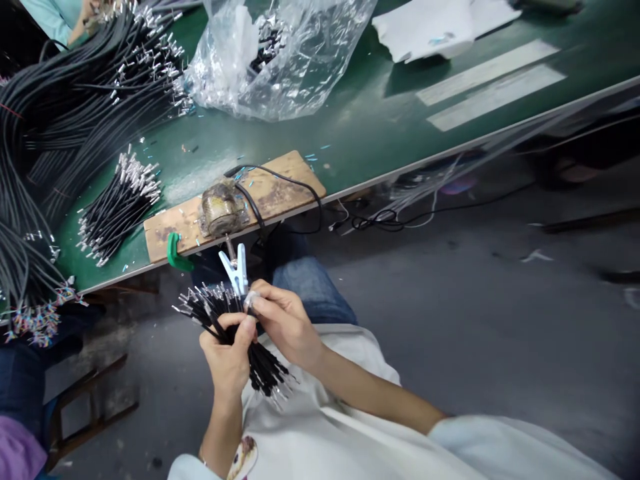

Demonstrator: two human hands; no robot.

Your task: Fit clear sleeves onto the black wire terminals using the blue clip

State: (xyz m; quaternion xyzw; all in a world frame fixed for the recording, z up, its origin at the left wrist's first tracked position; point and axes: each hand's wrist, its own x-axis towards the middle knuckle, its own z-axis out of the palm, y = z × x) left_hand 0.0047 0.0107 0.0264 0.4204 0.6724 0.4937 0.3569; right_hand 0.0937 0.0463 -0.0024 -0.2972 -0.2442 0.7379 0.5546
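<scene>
My left hand (227,350) is wrapped round a bundle of short black cables (267,367) with silvery ends, held above my lap. My right hand (285,323) is closed in a pinch at the upper right side of that bundle, close to my left thumb. What lies between its fingertips is small and whitish, too blurred to name. Just above the fingers is a light blue clothespin (236,270), at the tip of a metal shaft. That shaft comes from a small motor (220,208) wrapped in clear tape on a wooden board (285,187).
A green clamp (177,253) grips the board at the edge of the green table (360,140). Another short cable bundle (120,203) lies left, beside long black cables (75,100). Behind are a plastic bag (300,60) and white paper (425,27). A co-worker's sleeve (53,17) shows top left.
</scene>
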